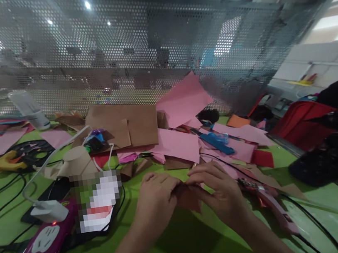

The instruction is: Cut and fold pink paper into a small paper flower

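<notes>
My left hand (159,203) and my right hand (220,190) meet above the green table, their fingertips pinching the top edge of a small reddish-brown piece of paper (189,199). It hangs down between them, its upper edge partly hidden by my fingers. Just beyond lie pink paper sheets (178,144) and a blue tool or wrapper (217,142) whose kind I cannot make out. To the right of my right hand rests a pink glue gun (276,207) with a black cord.
At left sit a purple power strip (42,244) with a white charger (50,211), a phone (100,207), loose cables and a yellow-handled tool (4,163). A cardboard box (118,121) and white bottle (30,110) stand before a perforated metal screen (122,41). Red fabric (301,124) is at right.
</notes>
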Available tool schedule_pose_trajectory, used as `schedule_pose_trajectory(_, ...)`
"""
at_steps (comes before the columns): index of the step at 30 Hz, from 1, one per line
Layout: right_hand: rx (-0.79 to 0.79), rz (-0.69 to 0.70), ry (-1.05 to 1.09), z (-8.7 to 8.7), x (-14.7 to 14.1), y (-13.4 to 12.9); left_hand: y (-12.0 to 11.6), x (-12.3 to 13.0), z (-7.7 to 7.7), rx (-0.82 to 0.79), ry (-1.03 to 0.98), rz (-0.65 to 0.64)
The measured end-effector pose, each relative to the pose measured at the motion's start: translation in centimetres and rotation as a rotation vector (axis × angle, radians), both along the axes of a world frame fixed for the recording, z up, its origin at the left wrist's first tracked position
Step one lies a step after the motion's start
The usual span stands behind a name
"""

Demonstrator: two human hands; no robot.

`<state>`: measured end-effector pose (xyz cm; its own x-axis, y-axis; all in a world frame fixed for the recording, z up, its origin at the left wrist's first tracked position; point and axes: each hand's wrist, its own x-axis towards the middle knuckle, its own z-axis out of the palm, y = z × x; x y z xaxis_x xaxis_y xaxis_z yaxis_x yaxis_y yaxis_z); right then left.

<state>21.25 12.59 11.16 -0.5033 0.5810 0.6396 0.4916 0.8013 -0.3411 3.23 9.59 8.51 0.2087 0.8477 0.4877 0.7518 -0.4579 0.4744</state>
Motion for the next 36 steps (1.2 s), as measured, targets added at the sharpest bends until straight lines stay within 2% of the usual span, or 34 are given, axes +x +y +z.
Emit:
schedule_pose_trajectory(6, -0.024, 0.001, -0.105, -0.1, 0.4, 0.1, -0.1, 0.0, 0.0, 0.086, 0.105, -0.038)
schedule_pose_trajectory(13, -0.027, -0.010, -0.220, 0.3, 0.4, 0.1, 0.0, 0.0, -0.2, 0.126, 0.117, -0.041)
schedule_pose_trajectory(16, -0.109, 0.003, -0.170, 0.2, 0.4, 0.0, -0.1, 0.0, -0.1, 0.102, 0.102, -0.053)
schedule_pose_trajectory(21, -0.334, -0.037, 0.071, -0.1, 0.4, 0.0, -0.2, -0.2, 0.3, 0.074, -0.027, -0.046)
schedule_pose_trajectory(24, -0.410, -0.050, 0.095, -0.2, 0.3, 0.0, -0.2, -0.2, 0.4, 0.069, -0.075, -0.056)
schedule_pose_trajectory(36, -0.382, -0.053, 0.141, -0.6, 0.3, -0.4, -0.3, 0.0, 0.4, -0.040, -0.195, -0.078)
